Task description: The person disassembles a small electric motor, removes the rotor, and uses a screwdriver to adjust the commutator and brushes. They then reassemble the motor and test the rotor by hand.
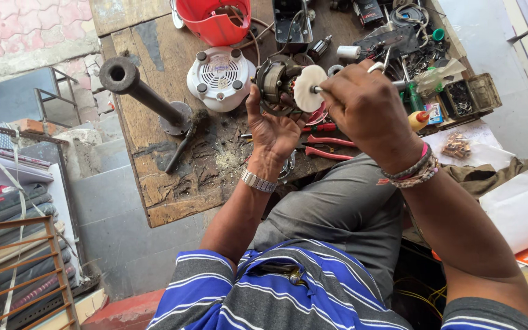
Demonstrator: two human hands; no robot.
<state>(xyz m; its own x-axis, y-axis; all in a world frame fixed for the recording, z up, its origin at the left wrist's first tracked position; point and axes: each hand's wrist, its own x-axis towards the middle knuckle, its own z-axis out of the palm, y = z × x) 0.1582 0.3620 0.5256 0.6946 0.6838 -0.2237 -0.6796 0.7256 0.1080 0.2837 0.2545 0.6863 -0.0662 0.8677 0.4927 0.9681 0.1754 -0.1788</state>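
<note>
Left hand cupped under a small electric motor, fingers wrapped round its frame, right hand just beside it, seemingly pinching the shaft behind the white fan disc, red-handled pliers lying below both hands.

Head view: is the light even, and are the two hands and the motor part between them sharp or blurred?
Head view: daylight is fairly even, with soft shadows on the worn wooden workbench. The left hand and right hand are sharp, and so are the round metal motor part and its white plastic disc. The pale floor at top right is washed out, and straight edges bend near the frame borders.
</note>
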